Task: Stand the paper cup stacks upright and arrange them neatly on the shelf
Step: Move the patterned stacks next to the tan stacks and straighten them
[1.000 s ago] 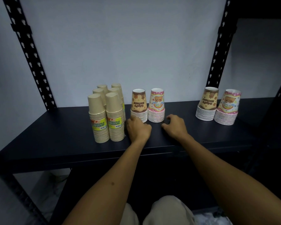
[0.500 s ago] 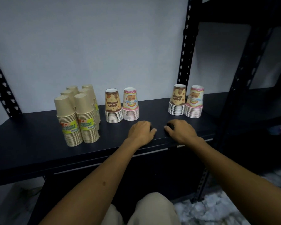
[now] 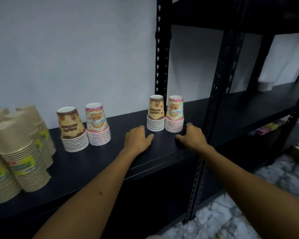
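2 upright cup stacks [image 3: 165, 114] at 12 o'clock between both hands, right hand [image 3: 191, 137] nearer, left hand [image 3: 138, 138] beside, fingers loosely curled, empty, resting on shelf [image 3: 110, 163].

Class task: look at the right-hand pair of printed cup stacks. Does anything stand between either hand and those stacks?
Nothing visible does. The left hand rests on bare shelf just before the brown stack; the right hand lies beside the pink stack. Only open shelf surface separates them.
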The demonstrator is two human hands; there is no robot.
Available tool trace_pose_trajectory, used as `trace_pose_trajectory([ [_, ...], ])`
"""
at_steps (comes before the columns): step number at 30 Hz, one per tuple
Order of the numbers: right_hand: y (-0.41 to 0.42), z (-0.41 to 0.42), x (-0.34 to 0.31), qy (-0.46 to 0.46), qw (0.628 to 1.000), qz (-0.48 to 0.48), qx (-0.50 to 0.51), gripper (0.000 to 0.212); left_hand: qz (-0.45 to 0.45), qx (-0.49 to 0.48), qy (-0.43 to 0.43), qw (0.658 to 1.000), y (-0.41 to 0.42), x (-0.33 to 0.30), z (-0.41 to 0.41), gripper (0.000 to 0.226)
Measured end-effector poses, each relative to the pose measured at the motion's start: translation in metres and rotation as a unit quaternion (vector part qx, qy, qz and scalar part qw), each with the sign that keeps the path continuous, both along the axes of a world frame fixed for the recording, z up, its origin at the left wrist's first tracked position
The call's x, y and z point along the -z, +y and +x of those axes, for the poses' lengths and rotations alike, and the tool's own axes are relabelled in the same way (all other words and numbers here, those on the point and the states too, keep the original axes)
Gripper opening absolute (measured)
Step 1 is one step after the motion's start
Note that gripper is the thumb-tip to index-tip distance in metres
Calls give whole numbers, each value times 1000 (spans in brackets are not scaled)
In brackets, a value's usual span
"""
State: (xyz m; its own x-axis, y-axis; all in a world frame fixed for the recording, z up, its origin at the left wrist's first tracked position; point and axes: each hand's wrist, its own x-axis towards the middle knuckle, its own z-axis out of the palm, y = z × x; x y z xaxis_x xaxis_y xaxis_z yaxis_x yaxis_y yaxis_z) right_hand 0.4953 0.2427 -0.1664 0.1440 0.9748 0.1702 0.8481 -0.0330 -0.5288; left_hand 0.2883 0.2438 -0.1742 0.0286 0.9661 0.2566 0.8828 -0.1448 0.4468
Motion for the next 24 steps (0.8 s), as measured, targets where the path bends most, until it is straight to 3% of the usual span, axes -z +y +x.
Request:
trace_pose_trajectory([
  [5,21,-3,-6,136,991,13,1,89,-5,1,-171,985,29,2,7,84],
  [9,36,2,-6,179,983,19,-41,75,-14,21,-266,964,50,2,11,87],
  [13,44,5,-2,172,982,46,-55,68,7,46,-271,961,57,4,13,65],
  [24,35,3,4,186,973,97,-98,68,24,36,-269,962,39,4,10,60],
])
